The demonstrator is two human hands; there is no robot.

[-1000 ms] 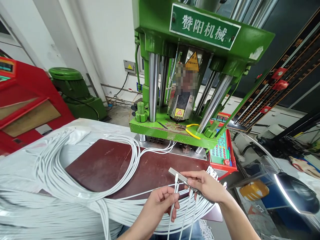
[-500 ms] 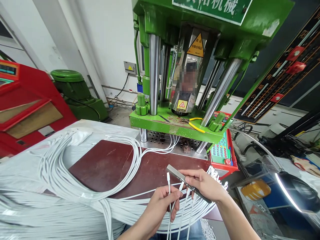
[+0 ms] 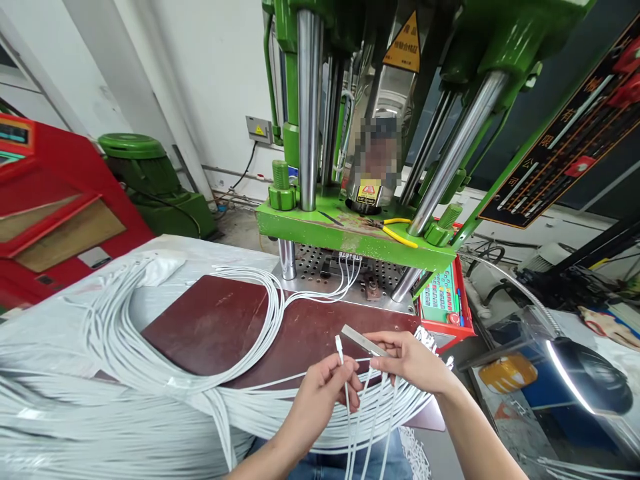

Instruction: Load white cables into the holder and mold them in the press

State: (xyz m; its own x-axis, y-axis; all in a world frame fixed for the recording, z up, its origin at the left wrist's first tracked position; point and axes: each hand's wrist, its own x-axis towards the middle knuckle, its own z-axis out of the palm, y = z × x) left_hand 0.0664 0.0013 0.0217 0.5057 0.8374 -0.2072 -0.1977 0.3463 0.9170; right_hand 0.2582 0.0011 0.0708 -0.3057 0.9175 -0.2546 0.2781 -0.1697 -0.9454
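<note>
Between the thumb and fingers of my left hand is a white cable, its small connector end pointing up. My right hand grips a flat grey metal bar, tilted, its far end sticking out to the left past the fingers. Several white cables hang down below the bar; their upper ends are partly hidden by the right fingers. The held connector stands just left of the bar, apart from it. Beneath both hands runs a thick bundle of white cables.
A green press stands ahead, with yellow-handled pliers on its plate and several cables leading into its bed. A brown board lies under coiled cables. At right are a red control box and a lamp.
My view has tipped downward. The bar's exposed end has moved slightly right, and more of it is covered by my right hand. The left hand still holds its cable, connector up.
</note>
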